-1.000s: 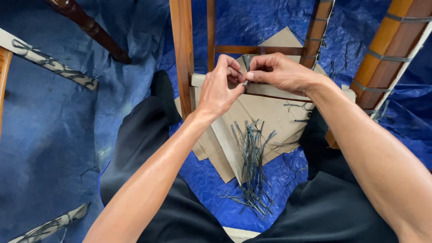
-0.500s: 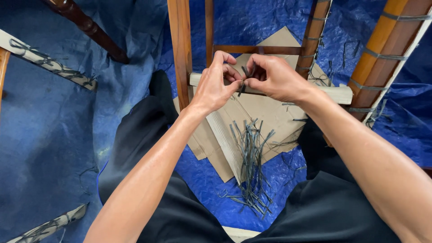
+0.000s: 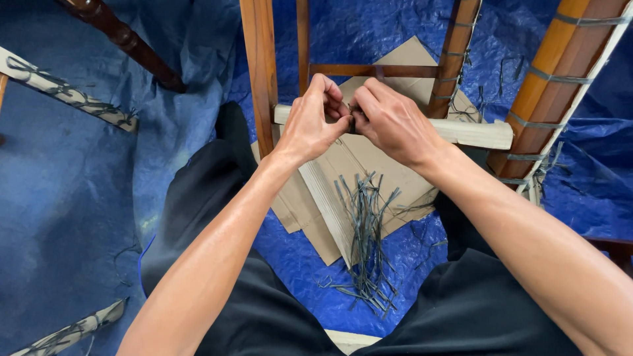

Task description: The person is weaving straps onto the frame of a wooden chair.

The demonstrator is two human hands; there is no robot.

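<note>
At the far left edge of the blue tarp lie a dark turned leg and a pale slat wrapped with grey strands. Moving right, we sit with black trousers either side of a sheet of cardboard, which keeps a loose pile of grey-green strips off the tarp and within reach. Above it our left hand and right hand meet over the pale crossbar of the wooden frame; both are closed, fingertips pinching something small and dark between them (likely a strip end, though we cannot tell). At the right edge, an orange-brown post carries grey bands.
</note>
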